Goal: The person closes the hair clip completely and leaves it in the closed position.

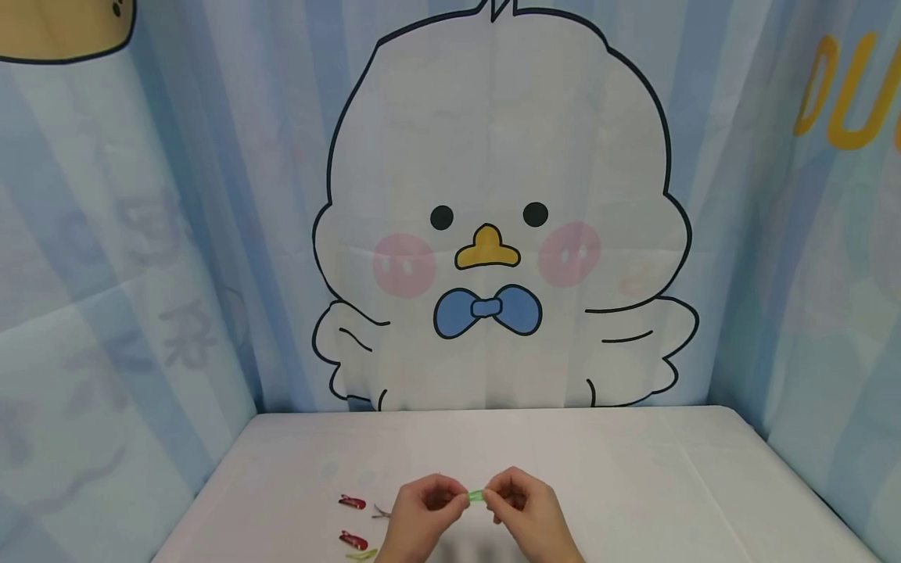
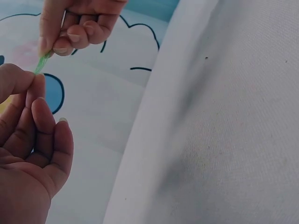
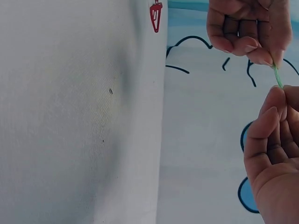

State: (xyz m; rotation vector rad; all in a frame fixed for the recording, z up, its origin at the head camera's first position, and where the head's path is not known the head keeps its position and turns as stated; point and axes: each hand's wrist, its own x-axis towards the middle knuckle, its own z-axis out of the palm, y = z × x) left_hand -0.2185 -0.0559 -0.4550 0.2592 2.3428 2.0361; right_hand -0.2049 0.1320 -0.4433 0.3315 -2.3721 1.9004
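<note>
Between my two hands, over the front of the table, is a small light-green hair clip [image 1: 475, 495]. My left hand [image 1: 424, 514] pinches one end of it between thumb and index finger. The other end is pinched in the same way by my right hand [image 1: 529, 512]. In the left wrist view the green clip [image 2: 41, 63] spans the short gap between both sets of fingertips. It looks narrow and edge-on in the right wrist view, where the clip [image 3: 278, 76] is partly covered by fingers.
Left of my hands on the white table [image 1: 633, 469] lie two red snap hair clips, one farther back [image 1: 352, 502] and one nearer [image 1: 353, 539]. A yellow-green clip [image 1: 362, 554] lies at the front. Another slim clip [image 1: 381, 511] is partly behind my left hand. A printed curtain [image 1: 493, 360] stands behind.
</note>
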